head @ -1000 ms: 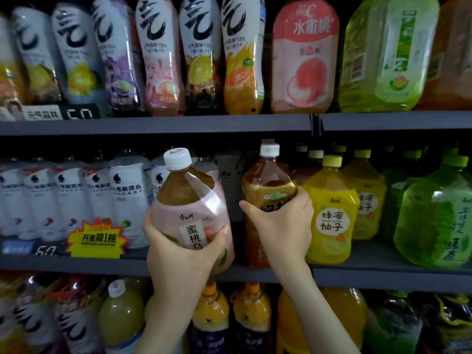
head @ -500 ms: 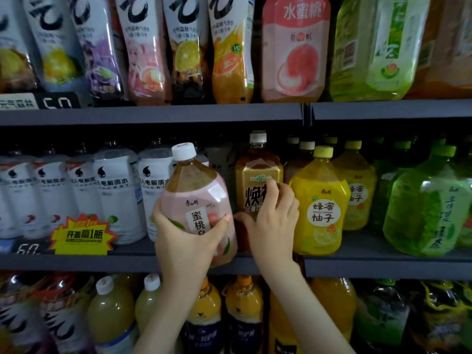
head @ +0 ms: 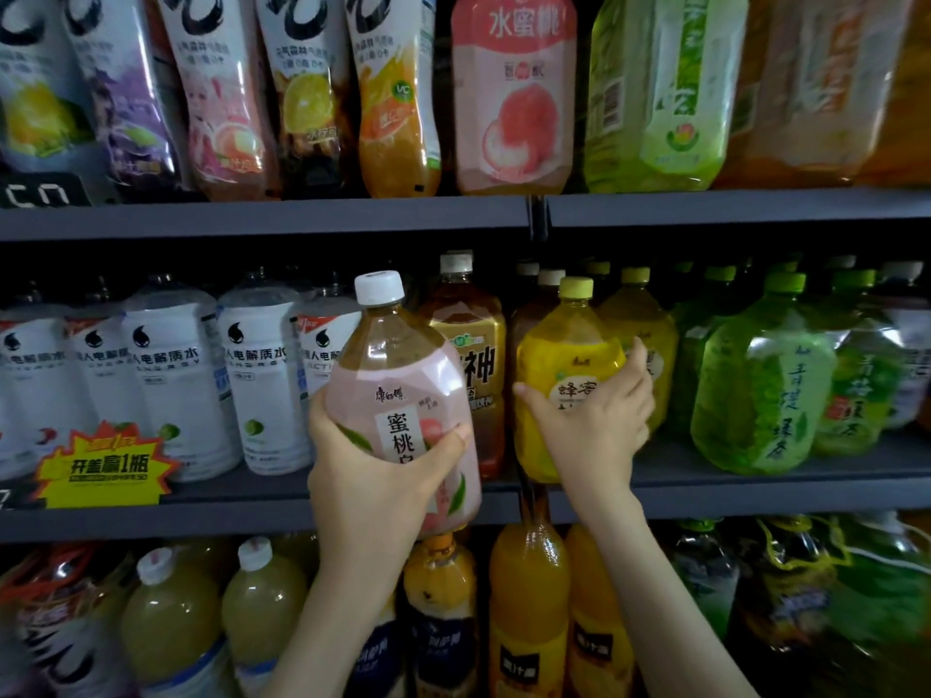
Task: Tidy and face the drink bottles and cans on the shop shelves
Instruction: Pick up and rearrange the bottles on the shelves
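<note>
My left hand point(head: 373, 476) grips a large pink-labelled peach tea bottle point(head: 398, 395) with a white cap, held tilted in front of the middle shelf point(head: 242, 516). My right hand point(head: 599, 420) wraps round the yellow honey-citron bottle point(head: 559, 355), which stands at the shelf's front edge. Between the two bottles stands a brown tea bottle with a gold label point(head: 476, 345). Behind the yellow bottle a second yellow bottle point(head: 640, 319) is partly hidden.
White electrolyte water bottles point(head: 171, 375) fill the middle shelf on the left, behind a yellow promo tag point(head: 103, 466). Green tea bottles point(head: 760, 385) stand on the right. The top shelf point(head: 262, 219) holds sparkling drinks and a peach bottle point(head: 514, 93). Juice bottles point(head: 529, 596) crowd the shelf below.
My right hand has left the brown gold-labelled bottle and moved right to take hold of the yellow bottle. My left hand keeps holding the pink bottle, a little further right.
</note>
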